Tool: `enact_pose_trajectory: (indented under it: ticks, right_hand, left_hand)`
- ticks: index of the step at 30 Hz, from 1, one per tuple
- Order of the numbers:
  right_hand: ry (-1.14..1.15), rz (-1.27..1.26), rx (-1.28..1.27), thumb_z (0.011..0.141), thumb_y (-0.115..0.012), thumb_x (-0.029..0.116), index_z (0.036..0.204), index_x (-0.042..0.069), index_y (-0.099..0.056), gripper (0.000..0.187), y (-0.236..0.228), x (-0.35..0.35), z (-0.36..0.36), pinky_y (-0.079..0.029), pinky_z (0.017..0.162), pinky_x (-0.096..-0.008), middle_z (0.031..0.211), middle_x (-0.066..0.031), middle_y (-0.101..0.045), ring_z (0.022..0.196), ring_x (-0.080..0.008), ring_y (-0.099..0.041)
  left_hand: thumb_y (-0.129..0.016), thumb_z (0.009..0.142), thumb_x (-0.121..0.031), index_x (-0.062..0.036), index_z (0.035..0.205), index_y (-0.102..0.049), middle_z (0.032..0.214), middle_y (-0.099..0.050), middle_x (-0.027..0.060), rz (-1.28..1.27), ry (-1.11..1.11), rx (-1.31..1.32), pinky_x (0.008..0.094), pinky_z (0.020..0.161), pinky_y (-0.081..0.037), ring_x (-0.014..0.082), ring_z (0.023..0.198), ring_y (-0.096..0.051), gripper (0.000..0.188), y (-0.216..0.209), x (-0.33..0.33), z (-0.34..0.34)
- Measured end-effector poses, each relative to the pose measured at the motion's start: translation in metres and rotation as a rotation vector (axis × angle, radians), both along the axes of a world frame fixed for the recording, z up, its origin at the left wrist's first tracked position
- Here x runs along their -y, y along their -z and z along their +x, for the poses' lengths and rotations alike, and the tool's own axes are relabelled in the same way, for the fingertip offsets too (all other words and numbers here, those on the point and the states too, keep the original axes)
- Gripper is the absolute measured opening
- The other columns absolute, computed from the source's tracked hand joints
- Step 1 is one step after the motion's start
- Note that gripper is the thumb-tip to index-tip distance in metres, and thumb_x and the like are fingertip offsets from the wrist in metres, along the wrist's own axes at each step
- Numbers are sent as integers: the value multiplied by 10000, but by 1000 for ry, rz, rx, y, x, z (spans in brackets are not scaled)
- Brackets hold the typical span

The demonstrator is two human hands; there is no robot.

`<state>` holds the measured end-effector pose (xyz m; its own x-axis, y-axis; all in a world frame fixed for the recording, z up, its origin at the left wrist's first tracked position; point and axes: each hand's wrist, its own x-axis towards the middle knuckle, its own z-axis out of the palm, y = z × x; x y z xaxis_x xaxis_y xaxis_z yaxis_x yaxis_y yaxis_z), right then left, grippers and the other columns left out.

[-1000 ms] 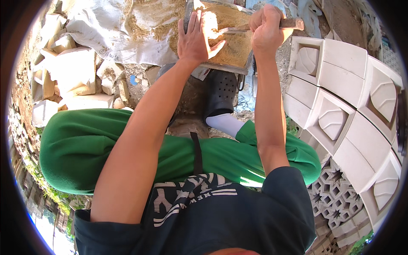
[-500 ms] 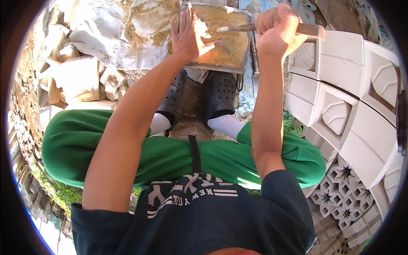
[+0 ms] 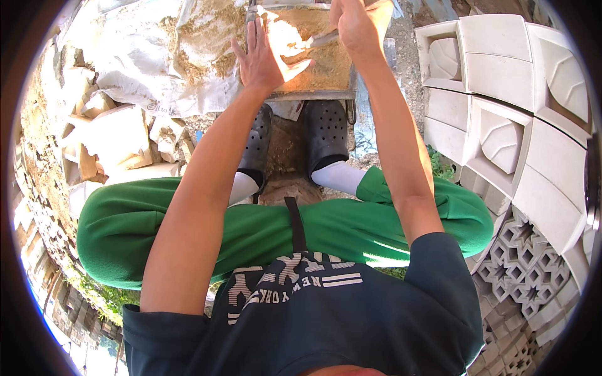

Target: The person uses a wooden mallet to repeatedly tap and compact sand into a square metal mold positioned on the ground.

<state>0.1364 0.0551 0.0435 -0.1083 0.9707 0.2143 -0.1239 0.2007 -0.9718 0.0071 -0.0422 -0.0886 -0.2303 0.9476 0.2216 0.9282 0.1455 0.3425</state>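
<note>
My left hand (image 3: 260,66) is open, fingers spread, over the left side of a dusty yellow-brown board (image 3: 331,80) in front of my shoes. Beside its fingers lies a glaring white patch (image 3: 283,32); whether it is a solid piece or just sunlight, I cannot tell. A slim wooden-handled tool is closed in my right hand (image 3: 359,30) above the board's right side. The tool's narrow pale end (image 3: 318,41) points left, low toward the board close to my left thumb. My grip hides much of the handle.
A white sheet (image 3: 144,56) strewn with brown grit spreads left of the board. Broken pale blocks (image 3: 119,135) are piled nearer on the left. Pale moulded blocks (image 3: 498,69) stand in rows on the right, with star-patterned lattice blocks (image 3: 523,266) closer. Dark clogs (image 3: 326,131) are below the board.
My right hand has come down and left with the tool, bringing its pale end closer to my left hand. My left hand stays spread at the board. The whole view has shifted slightly.
</note>
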Motion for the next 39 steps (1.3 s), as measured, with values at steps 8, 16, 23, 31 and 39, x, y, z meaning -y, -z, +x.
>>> enact_pose_trajectory:
  ticks: [8,16,23,31,39]
  right_hand:
    - [-133,-106,67,1040,-526,224,633,124,-426,431,32,-4,13,-286,525,-281,603,47,-393,575,-62,-376]
    - [-206,-60,-27,1029,-531,168,648,107,-467,391,18,-1,5,-275,502,-265,576,44,-418,521,-68,-372]
    - [-337,14,-162,991,-585,195,639,87,-537,372,-8,9,9,-284,472,-267,527,57,-422,481,-48,-350]
    - [-52,77,-114,946,-516,122,575,104,-318,420,-27,32,-12,-220,427,-320,502,0,-334,428,-112,-262]
    - [42,69,-191,920,-551,80,557,138,-387,402,-27,30,-22,-284,400,-305,476,6,-359,400,-91,-321]
  left_hand:
    - [-609,686,-916,27,1595,-209,1666,-202,219,-83,25,-12,711,1190,-109,327,1580,-94,1370,-4,-2,5]
    - [-750,656,-811,16,1602,-155,1660,-217,224,-41,14,9,691,1197,-140,344,1567,-149,1391,-4,-5,1]
    - [-776,663,-775,83,1577,-156,1666,-191,240,4,65,149,589,1252,-87,348,1573,-117,1399,-1,3,-8]
    - [-725,760,-729,110,1548,-242,1630,-252,289,-13,-57,56,605,1235,-95,389,1558,-167,1248,9,41,-7]
    - [-676,842,-662,13,1584,-256,1648,-263,225,-39,-144,110,587,1228,-155,360,1551,-207,1088,7,43,-5]
